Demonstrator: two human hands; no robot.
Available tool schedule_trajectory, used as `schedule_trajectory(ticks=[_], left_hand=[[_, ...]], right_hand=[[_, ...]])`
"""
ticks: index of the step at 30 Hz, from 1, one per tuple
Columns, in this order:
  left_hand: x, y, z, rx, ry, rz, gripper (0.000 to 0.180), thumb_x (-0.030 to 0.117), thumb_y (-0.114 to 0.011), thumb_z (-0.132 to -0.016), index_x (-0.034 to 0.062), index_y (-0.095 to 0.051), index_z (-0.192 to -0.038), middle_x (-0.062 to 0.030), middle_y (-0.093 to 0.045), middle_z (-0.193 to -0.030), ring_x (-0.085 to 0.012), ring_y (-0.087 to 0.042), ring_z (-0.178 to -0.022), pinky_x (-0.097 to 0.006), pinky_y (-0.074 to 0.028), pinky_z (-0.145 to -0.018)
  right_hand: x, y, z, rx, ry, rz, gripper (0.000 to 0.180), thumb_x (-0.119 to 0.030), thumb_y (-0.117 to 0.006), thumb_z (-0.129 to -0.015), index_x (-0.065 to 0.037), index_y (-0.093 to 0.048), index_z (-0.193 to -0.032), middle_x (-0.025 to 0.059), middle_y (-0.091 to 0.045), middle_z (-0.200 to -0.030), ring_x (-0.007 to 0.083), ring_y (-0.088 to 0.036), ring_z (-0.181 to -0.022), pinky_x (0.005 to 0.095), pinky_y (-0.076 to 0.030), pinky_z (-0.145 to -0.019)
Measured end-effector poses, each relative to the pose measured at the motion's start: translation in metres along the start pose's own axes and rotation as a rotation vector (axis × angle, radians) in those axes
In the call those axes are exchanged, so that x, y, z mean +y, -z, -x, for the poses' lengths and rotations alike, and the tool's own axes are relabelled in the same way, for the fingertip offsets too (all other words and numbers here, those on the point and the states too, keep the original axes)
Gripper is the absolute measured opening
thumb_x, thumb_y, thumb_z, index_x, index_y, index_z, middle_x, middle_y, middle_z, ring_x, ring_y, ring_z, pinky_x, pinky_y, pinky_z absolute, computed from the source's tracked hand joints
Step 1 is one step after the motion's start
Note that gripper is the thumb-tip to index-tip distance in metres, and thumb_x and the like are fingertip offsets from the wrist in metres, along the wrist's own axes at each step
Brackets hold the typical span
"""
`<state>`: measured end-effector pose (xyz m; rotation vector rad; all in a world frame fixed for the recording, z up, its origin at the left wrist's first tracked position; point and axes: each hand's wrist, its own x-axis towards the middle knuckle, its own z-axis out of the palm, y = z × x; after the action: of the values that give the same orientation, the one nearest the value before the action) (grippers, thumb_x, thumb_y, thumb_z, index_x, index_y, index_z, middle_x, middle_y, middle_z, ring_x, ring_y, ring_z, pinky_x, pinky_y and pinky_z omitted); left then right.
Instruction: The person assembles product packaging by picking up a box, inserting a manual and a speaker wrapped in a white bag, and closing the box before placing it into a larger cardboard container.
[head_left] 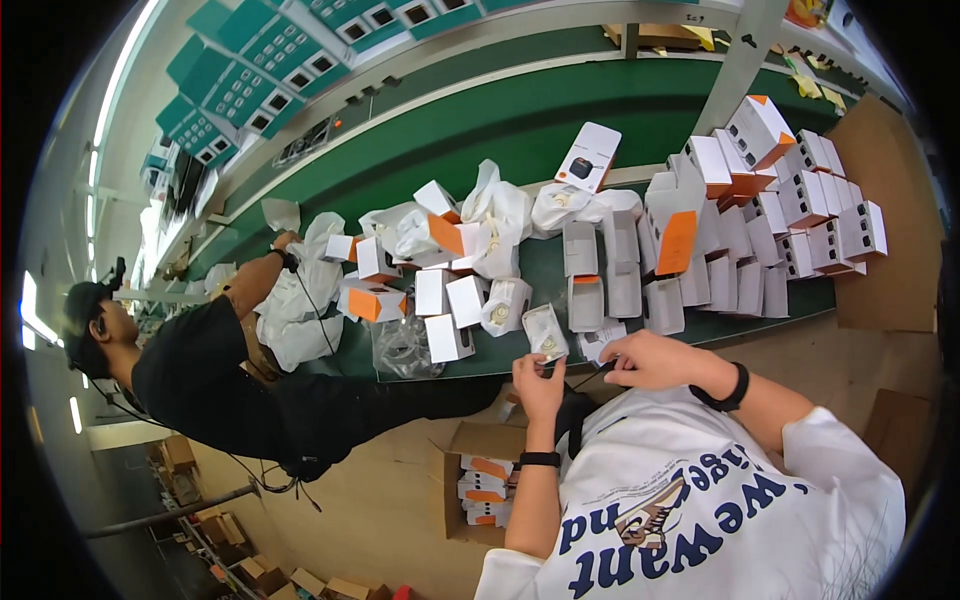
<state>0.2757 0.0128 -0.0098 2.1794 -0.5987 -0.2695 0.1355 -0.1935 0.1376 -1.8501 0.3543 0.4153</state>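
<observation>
My left hand (540,388) pinches the near end of a small white tray or open inner box (545,330) at the table's front edge. A small round, pale yellowish part shows inside it. To the right, my right hand (652,362) has its fingers curled together, and what they hold, if anything, is hidden. A thin dark cord-like line runs beside its fingertips. A printed white leaflet (604,338) lies just beyond this hand. Open white boxes (585,300) stand in rows past it, one with an orange flap (676,242).
White-and-orange cartons (805,200) are stacked at the right. Loose small boxes (448,338) and white plastic bags (497,215) cover the middle of the green table. At the left a co-worker (190,370) reaches over bags. A cardboard carton (448,500) with boxes inside sits below.
</observation>
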Motion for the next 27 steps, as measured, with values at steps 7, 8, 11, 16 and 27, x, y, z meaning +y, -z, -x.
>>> schedule_trajectory(ticks=[7,8,11,16,27], left_hand=[[-0.017,0.028,0.006,-0.355,0.105,0.327,0.019,0.007,-0.077,-0.087,0.0001,-0.068,-0.102,-0.0137,-0.068,-0.102,-0.022,-0.073,-0.079,-0.032,-0.059,-0.07],[-0.024,0.035,0.001,-0.38,0.127,0.319,0.024,0.005,-0.075,-0.087,0.0007,-0.066,-0.109,-0.0142,-0.069,-0.105,-0.0226,-0.073,-0.081,-0.032,-0.059,-0.07],[-0.044,0.045,-0.016,-0.374,0.017,0.297,0.068,0.0,-0.07,-0.083,0.0045,-0.043,-0.146,-0.021,-0.057,-0.139,-0.0346,-0.061,-0.124,-0.042,-0.051,-0.099],[-0.068,0.046,-0.039,-0.385,-0.251,0.22,0.084,0.011,-0.081,-0.077,0.0041,-0.039,-0.149,-0.0232,-0.05,-0.147,-0.038,-0.053,-0.134,-0.044,-0.046,-0.108],[-0.104,0.182,0.023,-0.137,-0.027,0.575,0.116,0.012,-0.089,-0.07,0.0026,-0.018,-0.16,-0.0211,-0.032,-0.158,-0.0316,-0.038,-0.144,-0.045,-0.035,-0.117]], right_hand=[[0.039,-0.098,-0.081,0.21,-0.268,0.162,0.093,-0.037,-0.083,-0.08,0.009,-0.036,-0.145,0.0373,-0.063,-0.116,0.0468,-0.062,-0.116,0.0493,-0.051,-0.098],[0.048,-0.112,-0.086,0.392,-0.199,0.147,0.098,-0.038,-0.085,-0.078,0.008,-0.032,-0.147,0.0389,-0.06,-0.121,0.0467,-0.059,-0.121,0.0489,-0.049,-0.102],[0.054,-0.138,-0.101,0.612,-0.153,0.059,0.096,-0.031,-0.089,-0.072,0.005,-0.034,-0.143,0.034,-0.06,-0.127,0.0478,-0.058,-0.122,0.048,-0.048,-0.102],[0.056,-0.15,-0.116,0.857,-0.076,-0.066,0.073,-0.016,-0.086,-0.07,0.005,-0.05,-0.13,0.0247,-0.07,-0.113,0.0374,-0.069,-0.107,0.0419,-0.055,-0.091],[-0.034,-0.142,-0.132,0.217,-0.161,-0.525,0.056,-0.034,-0.067,-0.1,-0.006,-0.045,-0.144,0.0079,-0.059,-0.13,0.0181,-0.062,-0.115,0.0344,-0.054,-0.093]])
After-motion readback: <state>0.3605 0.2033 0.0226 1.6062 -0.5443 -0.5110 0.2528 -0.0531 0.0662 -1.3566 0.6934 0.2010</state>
